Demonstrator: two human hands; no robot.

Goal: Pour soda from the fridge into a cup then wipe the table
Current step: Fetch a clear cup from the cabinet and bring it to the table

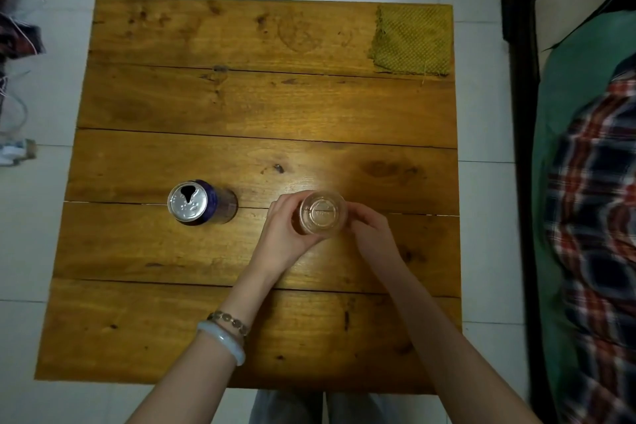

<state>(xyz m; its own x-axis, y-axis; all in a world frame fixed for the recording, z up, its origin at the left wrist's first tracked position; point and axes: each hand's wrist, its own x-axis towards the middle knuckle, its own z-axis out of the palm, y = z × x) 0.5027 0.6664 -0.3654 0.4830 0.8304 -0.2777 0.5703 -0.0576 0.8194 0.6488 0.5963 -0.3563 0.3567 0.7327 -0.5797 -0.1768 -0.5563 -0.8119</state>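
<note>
Now left hand, right hand curled round cup.

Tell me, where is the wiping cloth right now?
In the head view, the yellow-green cloth lies flat on the far right corner of the table, well apart from the can and the cup nearer the person.

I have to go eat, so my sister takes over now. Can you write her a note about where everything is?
Left hand and right hand: both hold the clear plastic cup upright over the wooden table.
Purple soda can: opened, upright, left of the cup.
Yellow-green woven cloth: far right corner, untouched.
Done: can out and opened. Whether soda is poured is unclear.
Left: wipe the table.
</note>
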